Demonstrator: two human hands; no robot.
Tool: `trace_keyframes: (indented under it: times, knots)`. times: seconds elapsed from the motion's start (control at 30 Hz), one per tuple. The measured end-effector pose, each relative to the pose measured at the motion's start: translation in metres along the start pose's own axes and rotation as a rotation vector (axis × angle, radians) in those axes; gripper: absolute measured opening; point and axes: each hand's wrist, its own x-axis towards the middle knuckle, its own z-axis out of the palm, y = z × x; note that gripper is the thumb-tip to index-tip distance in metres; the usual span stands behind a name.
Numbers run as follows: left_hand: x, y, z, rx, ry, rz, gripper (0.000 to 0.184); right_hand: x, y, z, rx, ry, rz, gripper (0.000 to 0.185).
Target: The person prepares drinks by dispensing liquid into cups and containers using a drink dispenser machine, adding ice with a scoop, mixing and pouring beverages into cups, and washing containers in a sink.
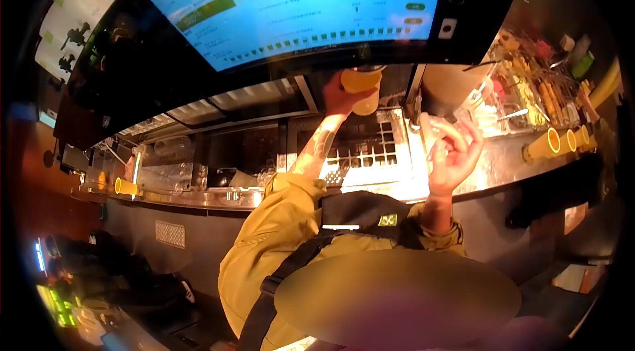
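My left hand [338, 94] reaches forward under the lower edge of a large screen and is wrapped round a yellow cup [366, 101]. The cup stands over the far end of a metal drain grate [379, 143], just below a dark fitting partly hidden by the screen. My right hand [455, 156] is raised over the counter to the right of the grate. Its fingers are loosely bent and apart, with nothing visible in them. Behind it stands a large round container [453, 86].
The lit screen [297, 10] overhangs the counter [489, 166]. Several yellow cups [546, 146] lie at the right edge, near trays of colourful items [546, 96]. Another yellow cup [126, 187] is at the far left, beside clear containers [170, 159].
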Motion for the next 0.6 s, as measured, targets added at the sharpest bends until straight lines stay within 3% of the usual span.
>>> trace_keyframes:
  times: [0.17, 0.33, 0.43, 0.5, 0.6]
  knots:
    - [-0.005, 0.006, 0.003, 0.113, 0.07, 0.051, 0.054, -0.004, 0.001, -0.02, 0.038, -0.118, 0.083, 0.049]
    - [-0.024, 0.039, -0.003, -0.124, 0.129, -0.038, 0.057, -0.007, 0.008, -0.026, 0.048, -0.273, 0.167, 0.042]
    - [-0.051, 0.033, -0.035, -0.212, 0.192, 0.016, 0.053, -0.018, 0.016, -0.009, 0.147, -0.364, 0.209, 0.033]
    - [-0.079, 0.04, -0.064, -0.099, 0.354, -0.115, 0.053, -0.03, 0.035, 0.006, 0.042, -0.522, 0.19, 0.029]
    - [-0.118, 0.044, -0.14, 0.1, 0.429, -0.068, 0.06, -0.047, 0.052, 0.06, -0.075, -0.807, 0.312, 0.017]
